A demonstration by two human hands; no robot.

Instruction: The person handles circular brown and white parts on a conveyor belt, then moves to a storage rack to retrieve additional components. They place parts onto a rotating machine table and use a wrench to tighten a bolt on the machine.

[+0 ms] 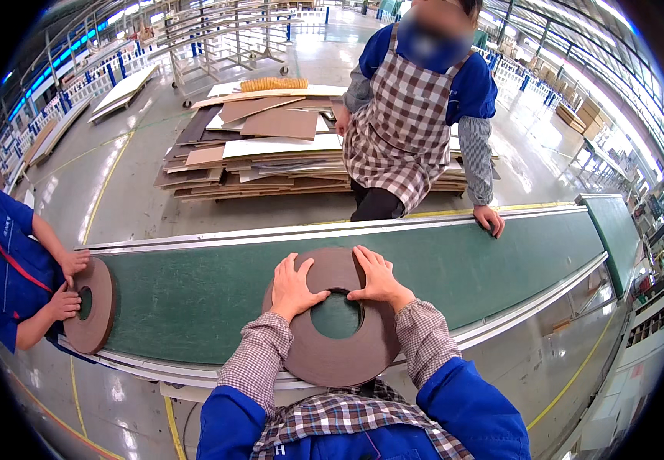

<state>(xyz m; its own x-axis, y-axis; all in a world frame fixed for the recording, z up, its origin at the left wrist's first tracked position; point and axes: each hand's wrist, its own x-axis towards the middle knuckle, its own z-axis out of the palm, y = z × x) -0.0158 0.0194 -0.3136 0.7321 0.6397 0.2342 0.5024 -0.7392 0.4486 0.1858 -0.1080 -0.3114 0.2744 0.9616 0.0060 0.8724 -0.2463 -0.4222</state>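
Brown roll (332, 360) rests on the green conveyor (186, 307), overlapping the near rail (182, 373) at 6 o'clock. Its round face has no long axis. Left hand (295, 289) contacts it at 11 o'clock, right hand (379, 278) at 1 o'clock, equally near. Fingers spread, thumbs at the inner rim; clamping cannot be determined.

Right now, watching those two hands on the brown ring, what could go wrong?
The brown ring seems to overlap the near metal rail, so it might tip toward the person if the left hand and right hand slipped. Both thumbs are at its inner edge, so a sudden shift could pinch them. A co-worker's hand rests at the green belt's far edge and might be caught if the belt moved.
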